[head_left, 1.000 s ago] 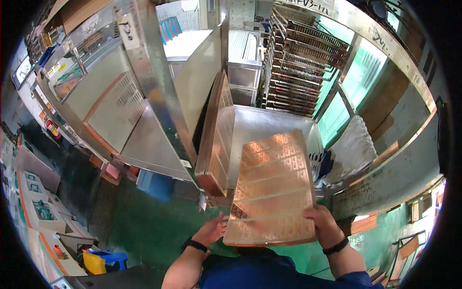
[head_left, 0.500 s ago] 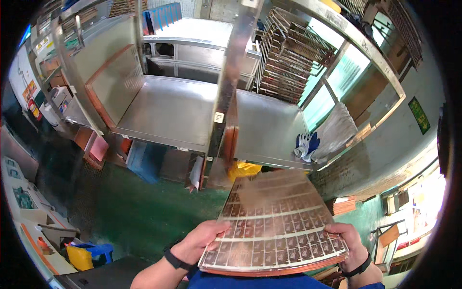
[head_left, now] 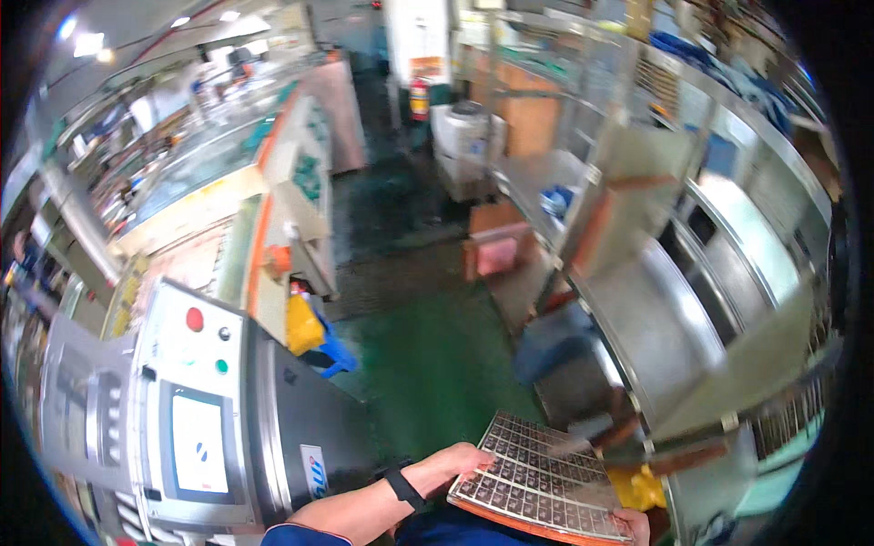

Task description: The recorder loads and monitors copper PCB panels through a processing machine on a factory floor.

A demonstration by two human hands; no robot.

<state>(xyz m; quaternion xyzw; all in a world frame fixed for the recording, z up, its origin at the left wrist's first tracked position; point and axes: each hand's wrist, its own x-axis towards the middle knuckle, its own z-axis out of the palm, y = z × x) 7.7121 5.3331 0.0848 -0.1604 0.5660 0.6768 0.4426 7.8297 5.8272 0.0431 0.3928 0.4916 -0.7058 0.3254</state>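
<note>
While view blurs, control cabinet [head_left: 196, 428] stands at left; left hand [head_left: 460, 461] fingers curl on near-left edge of gridded copper panel [head_left: 537, 482], held low centre; right hand [head_left: 635, 524] apparently clamps right corner. Risk: panel edge striking steel bench [head_left: 674, 337], flexing, slipping.

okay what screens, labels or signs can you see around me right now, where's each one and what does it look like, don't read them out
Screen: on the grey control panel at lower left, upright rectangle, glowing white with a small blue mark.
Buttons: above the screen, a round red one, with a dark one and a green one nearby.
Label: on the machine's dark side panel right of the screen, small white patch with blue print.
Sign: on the far white pillar at top centre, orange and white, blurred.
</note>
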